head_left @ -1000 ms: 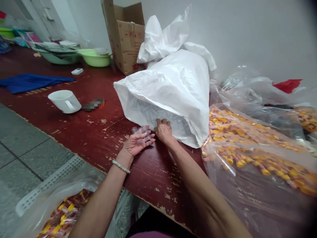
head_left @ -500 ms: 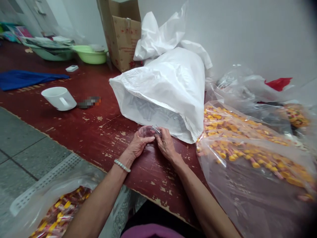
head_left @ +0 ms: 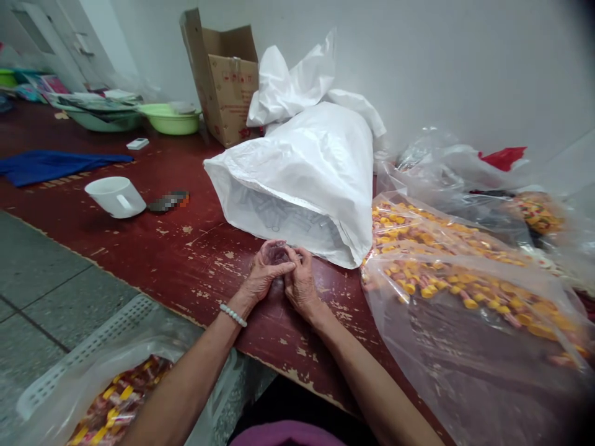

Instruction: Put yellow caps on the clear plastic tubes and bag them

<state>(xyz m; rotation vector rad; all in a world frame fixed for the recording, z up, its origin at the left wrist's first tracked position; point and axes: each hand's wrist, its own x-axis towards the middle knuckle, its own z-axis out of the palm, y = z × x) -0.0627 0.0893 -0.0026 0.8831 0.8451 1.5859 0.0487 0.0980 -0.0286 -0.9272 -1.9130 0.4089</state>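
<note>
My left hand (head_left: 264,275), with a beaded bracelet at the wrist, is curled around clear plastic (head_left: 277,253) that looks like tubes; their number is hard to make out. My right hand (head_left: 300,285) meets it with bent fingers, its fingertips closed at the same clear plastic. What lies between the right fingers is mostly hidden. Just beyond both hands, a big white sack (head_left: 320,155) lies on its side with its mouth toward me. Inside its mouth are many clear tubes (head_left: 279,214).
Clear bags of yellow-capped tubes (head_left: 446,285) cover the right of the red table (head_left: 186,266). To the left are a white mug (head_left: 114,197), a blue cloth (head_left: 60,164) and a green basin (head_left: 170,119). A lined white basket (head_left: 88,353) of capped tubes stands below the table edge.
My right hand's fingers have closed in against my left, and the tube that showed at its fingertips is now hidden. The view has tipped up slightly.
</note>
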